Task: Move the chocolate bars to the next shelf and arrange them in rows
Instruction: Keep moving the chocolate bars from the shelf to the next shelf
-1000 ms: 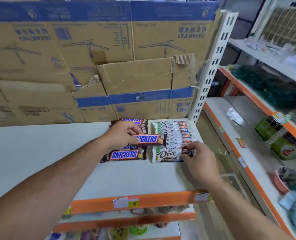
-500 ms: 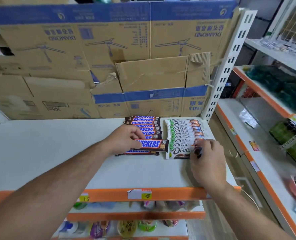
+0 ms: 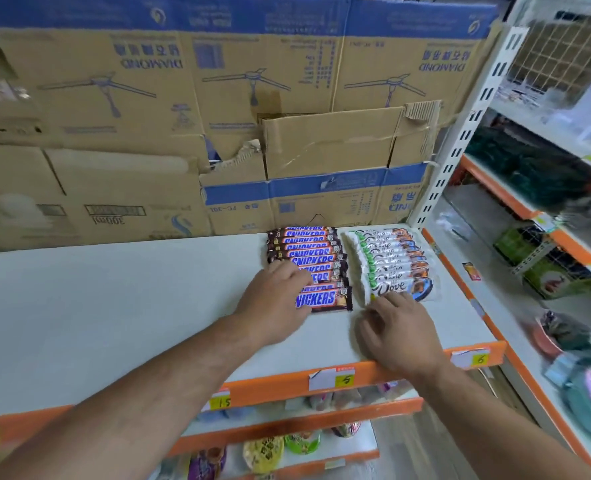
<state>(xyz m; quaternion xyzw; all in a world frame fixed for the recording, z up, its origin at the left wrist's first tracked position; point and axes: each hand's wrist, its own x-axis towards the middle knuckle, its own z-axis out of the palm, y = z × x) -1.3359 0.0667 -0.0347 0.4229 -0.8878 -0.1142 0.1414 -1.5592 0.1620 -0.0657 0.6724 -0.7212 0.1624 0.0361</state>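
Both rows of chocolate lie at the back right of the white shelf (image 3: 114,306), just in front of the cardboard boxes (image 3: 217,98). The Snickers bars (image 3: 316,252) make the left row, each bar overlapping the one behind it. The Dove bars (image 3: 387,258) make the right row in the same way, just beside them with a narrow gap between.

My left hand (image 3: 276,299) lies over the left ends of the nearest Snickers bars and covers the first letter on the front bar (image 3: 325,299). Its fingers are a little bent. The thumb is hidden, so I cannot tell if it pinches the bar or only rests on it.

My right hand (image 3: 399,329) is flat on the shelf with the fingers spread. It holds nothing, and its fingertips touch the near edge of the front Dove bar (image 3: 401,285).

Paper price labels (image 3: 332,377) are on the shelf's orange front edge (image 3: 269,386).
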